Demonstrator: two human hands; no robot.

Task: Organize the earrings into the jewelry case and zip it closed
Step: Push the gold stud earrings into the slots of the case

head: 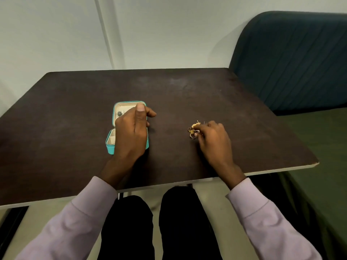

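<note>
At the tips of the right hand [213, 139], just to their left, lies the small heap of gold earrings [193, 129], hoops and pin-backed pieces tangled together with posts sticking up. The fingers curl down onto the heap; whether they already pinch a piece I cannot tell. Well to the left, the left hand [131, 132] rests over the open teal jewelry case [110, 145], fingers curled at its far right rim, one dark earring [119, 113] inside.

Lighting: soft, even light is falling from overhead.
Shadows: faint ones are pooling under both hands.
Glare: a dull sheen is showing on the table [187, 87].
Distortion: table edges are bowing outward.
</note>
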